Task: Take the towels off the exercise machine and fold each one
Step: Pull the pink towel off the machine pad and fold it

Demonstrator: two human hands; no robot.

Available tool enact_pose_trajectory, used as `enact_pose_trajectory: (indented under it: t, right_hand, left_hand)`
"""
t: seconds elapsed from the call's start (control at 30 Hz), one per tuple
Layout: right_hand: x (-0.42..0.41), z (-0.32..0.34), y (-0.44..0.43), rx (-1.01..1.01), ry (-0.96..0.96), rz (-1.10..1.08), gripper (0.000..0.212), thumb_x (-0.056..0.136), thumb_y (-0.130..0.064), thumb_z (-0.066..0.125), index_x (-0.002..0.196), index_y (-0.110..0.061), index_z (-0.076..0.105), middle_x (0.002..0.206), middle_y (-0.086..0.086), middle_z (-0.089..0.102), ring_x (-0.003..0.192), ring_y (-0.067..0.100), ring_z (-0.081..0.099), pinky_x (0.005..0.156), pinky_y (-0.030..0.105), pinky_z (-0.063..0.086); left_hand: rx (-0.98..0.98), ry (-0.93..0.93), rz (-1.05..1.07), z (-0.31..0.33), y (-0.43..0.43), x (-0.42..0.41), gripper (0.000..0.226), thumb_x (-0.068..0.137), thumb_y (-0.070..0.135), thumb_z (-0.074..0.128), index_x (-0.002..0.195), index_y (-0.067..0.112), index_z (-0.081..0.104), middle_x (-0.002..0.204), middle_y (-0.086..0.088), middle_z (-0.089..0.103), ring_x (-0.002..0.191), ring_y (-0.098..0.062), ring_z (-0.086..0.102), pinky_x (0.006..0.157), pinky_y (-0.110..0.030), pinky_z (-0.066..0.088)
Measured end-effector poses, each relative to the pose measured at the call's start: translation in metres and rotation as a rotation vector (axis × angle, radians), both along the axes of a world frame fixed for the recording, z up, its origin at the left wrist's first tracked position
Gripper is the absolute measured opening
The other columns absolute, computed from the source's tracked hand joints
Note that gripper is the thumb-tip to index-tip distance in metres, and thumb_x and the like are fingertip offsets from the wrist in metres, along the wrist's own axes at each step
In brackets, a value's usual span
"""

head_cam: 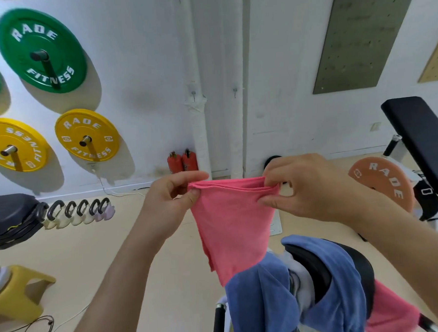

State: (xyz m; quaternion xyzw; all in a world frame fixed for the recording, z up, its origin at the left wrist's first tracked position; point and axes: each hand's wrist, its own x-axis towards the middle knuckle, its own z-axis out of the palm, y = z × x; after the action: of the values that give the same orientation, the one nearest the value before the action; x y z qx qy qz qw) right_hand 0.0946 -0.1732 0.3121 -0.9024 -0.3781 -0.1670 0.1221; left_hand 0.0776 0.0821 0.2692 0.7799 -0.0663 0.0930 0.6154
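A pink towel (229, 221) hangs folded in the air in front of me, its doubled top edge held level. My left hand (174, 198) pinches its top left corner between thumb and fingers. My right hand (305, 189) pinches the top right corner. Below, a blue towel (263, 308) drapes over the black padded seat of the exercise machine (317, 270). A second pink towel (390, 311) lies on the machine at the lower right, partly under the blue one. A strip of white cloth shows between the blue folds.
Green and yellow weight plates (87, 134) hang on the white wall at left. Kettlebells (78, 211) line the floor by a black bag. Two red extinguishers (182, 161) stand at the wall. A bench with an orange plate (383, 182) is at right; a yellow stool (19, 293) is lower left.
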Motion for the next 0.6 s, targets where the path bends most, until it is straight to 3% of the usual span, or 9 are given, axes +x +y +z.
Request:
enact_pose_trajectory:
  t: [0.07,0.17,0.27,0.37,0.47,0.6]
  right_hand:
    - [0.001,-0.005,-0.001,0.153,0.116,0.024,0.025,0.077,-0.042,0.072,0.068,-0.023,0.059,0.071,-0.01,0.06,0.058,0.003,0.051,0.058,0.011,0.039]
    - [0.009,-0.014,0.0,0.417,0.377,-0.051,0.023,0.075,-0.024,0.081,0.069,-0.014,0.06,0.068,0.0,0.063,0.063,0.01,0.058,0.059,0.014,0.045]
    - [0.019,-0.023,0.001,0.579,0.692,-0.132,0.026,0.074,-0.002,0.077,0.072,-0.012,0.053,0.065,0.003,0.055,0.058,0.017,0.06,0.063,0.042,0.059]
    - [0.028,-0.03,0.0,0.721,1.068,-0.164,0.03,0.075,0.01,0.073,0.086,-0.009,0.054,0.08,0.009,0.054,0.064,0.022,0.065,0.069,0.037,0.061]
    - [0.042,-0.038,-0.004,0.63,1.31,-0.144,0.033,0.078,0.005,0.072,0.109,-0.005,0.065,0.088,0.01,0.066,0.077,0.02,0.069,0.07,0.027,0.059]
    - [0.061,-0.052,-0.006,0.465,1.297,-0.178,0.013,0.082,0.007,0.067,0.088,-0.004,0.07,0.079,0.009,0.068,0.074,0.017,0.067,0.068,0.023,0.059]
  left_hand:
    - [-0.095,0.052,-0.029,0.003,0.001,0.0,0.025,0.068,0.007,0.059,0.084,0.018,0.076,0.083,-0.008,0.071,0.081,-0.019,0.062,0.078,-0.029,0.05]
    - [-0.177,0.095,-0.082,0.003,-0.003,0.003,0.019,0.065,0.003,0.055,0.071,0.017,0.068,0.071,-0.007,0.06,0.065,-0.015,0.051,0.061,-0.022,0.044]
    - [0.028,0.112,-0.05,-0.006,-0.011,0.01,0.023,0.064,0.006,0.051,0.077,0.024,0.059,0.072,-0.002,0.056,0.058,-0.011,0.045,0.055,-0.024,0.037]
    - [0.293,0.116,-0.081,-0.014,-0.019,0.019,0.043,0.071,-0.001,0.05,0.095,0.032,0.064,0.078,0.001,0.055,0.061,-0.01,0.047,0.055,-0.018,0.039]
    - [0.43,0.162,-0.013,-0.022,-0.031,0.03,0.041,0.073,-0.006,0.045,0.085,0.022,0.072,0.08,-0.006,0.067,0.068,-0.015,0.056,0.063,-0.023,0.042]
    - [0.319,0.402,-0.079,-0.036,-0.037,0.042,0.031,0.079,-0.006,0.042,0.073,0.01,0.068,0.064,-0.006,0.058,0.059,-0.015,0.048,0.056,-0.027,0.044]
